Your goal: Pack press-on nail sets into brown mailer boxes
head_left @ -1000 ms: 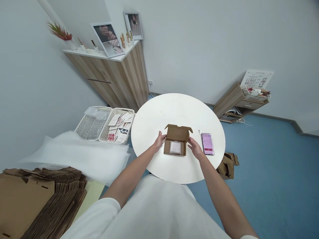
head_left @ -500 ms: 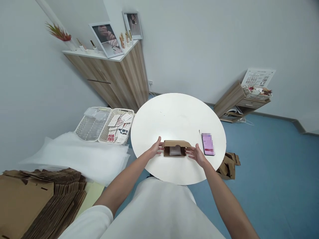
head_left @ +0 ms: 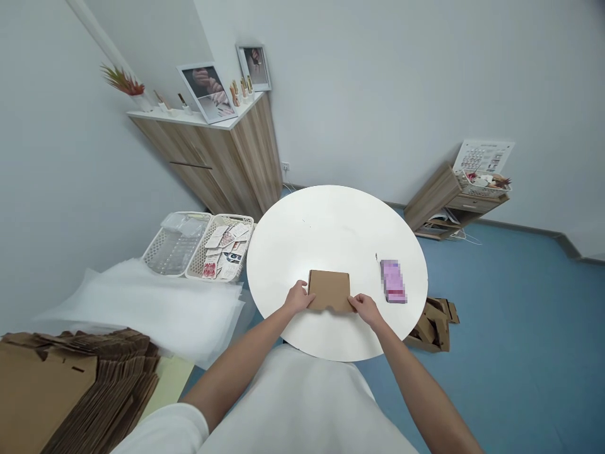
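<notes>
Pinching one cardboard mailer box (head_left: pixel 329 291) at its two near corners, the left hand (head_left: pixel 299 299) and the right hand (head_left: pixel 366 308) each have thumb and fingers on the cardboard; the left hand's remaining fingers bend loosely beside the box. The box sits on the near half of the round white bench (head_left: pixel 340 221), its single lid folded down, one notch in the edge toward the person.

One smartphone (head_left: pixel 394 281) with a purple screen lies near the bench's right edge. Left of the bench stand two white perforated baskets: one (head_left: pixel 158 244) holds clear plastic packs, the other (head_left: pixel 242 258) printed cards, both overlapping too much to count. Nearer the person on that side are a pile of translucent sheets (head_left: pixel 161 309) and one stack of flat cardboard (head_left: pixel 47 384), its layers uncountable.

Beyond the bench, to the left, one wood-grain cabinet (head_left: pixel 203 164) carries two picture frames (head_left: pixel 212 101) and one potted plant (head_left: pixel 123 83). Beyond it to the right is one low shelf unit (head_left: pixel 428 195). On the floor right of the bench is one open carton (head_left: pixel 432 325) holding cardboard pieces.
</notes>
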The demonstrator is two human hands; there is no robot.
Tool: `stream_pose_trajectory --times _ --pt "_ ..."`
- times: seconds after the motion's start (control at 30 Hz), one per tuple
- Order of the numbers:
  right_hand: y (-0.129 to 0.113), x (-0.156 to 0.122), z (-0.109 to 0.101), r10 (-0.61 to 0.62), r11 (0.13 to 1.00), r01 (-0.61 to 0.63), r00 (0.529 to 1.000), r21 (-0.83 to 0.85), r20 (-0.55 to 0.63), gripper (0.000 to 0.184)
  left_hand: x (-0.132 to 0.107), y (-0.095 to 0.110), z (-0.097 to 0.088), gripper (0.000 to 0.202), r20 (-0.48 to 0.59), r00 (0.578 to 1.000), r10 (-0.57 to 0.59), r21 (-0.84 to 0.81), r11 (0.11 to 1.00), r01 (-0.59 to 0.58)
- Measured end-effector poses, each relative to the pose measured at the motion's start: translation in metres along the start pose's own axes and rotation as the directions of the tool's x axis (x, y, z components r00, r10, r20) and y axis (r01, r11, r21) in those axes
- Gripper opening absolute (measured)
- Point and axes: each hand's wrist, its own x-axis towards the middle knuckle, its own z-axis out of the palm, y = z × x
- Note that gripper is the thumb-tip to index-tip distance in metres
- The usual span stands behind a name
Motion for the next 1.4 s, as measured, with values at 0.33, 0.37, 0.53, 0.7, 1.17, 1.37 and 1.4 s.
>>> stream_pose_trajectory --times 0.33,0.37,0.53,0.7,1.17,1.37,1.4 --pt "0.015 -0.004 0.021 -0.104 0.992 0.089 0.98 -0.093 -0.171 0.032 -0.01 -0.012 0.008 0.036 -0.115 0.982 0.151 0.252 0.961 -0.118" --pt "0.015 -0.005 0.022 -0.117 0.991 0.105 0.978 -0.077 -0.172 0.034 -0.012 -0.012 0.008 0.036 -0.104 0.977 0.187 0.255 0.954 -0.155" --pt "0.015 -0.01 0.029 -0.115 0.992 0.121 0.977 0.021 -0.179 0.031 -0.02 -0.012 0.01 0.031 -0.09 0.964 0.249 0.183 0.956 -0.229" --pt "0.007 -0.009 0.031 -0.049 0.999 0.047 0.974 -0.013 -0.22 0.025 -0.017 -0.007 0.011 0.026 -0.126 0.977 0.171 0.167 0.975 -0.149" --pt "-0.031 -0.02 -0.013 -0.004 0.985 0.021 0.995 0.173 -0.1 0.036 -0.012 0.006 -0.022 0.038 0.024 0.916 0.4 0.006 0.916 -0.401" --pt "-0.03 -0.017 -0.017 -0.045 0.923 0.024 0.998 0.383 0.046 0.044 -0.004 0.001 -0.016 0.057 0.068 0.917 0.393 -0.005 0.919 -0.394" --pt "-0.03 -0.015 -0.016 -0.042 0.925 0.026 0.999 0.379 0.035 0.046 -0.003 0.0 -0.015 0.054 0.064 0.915 0.398 0.008 0.917 -0.399"
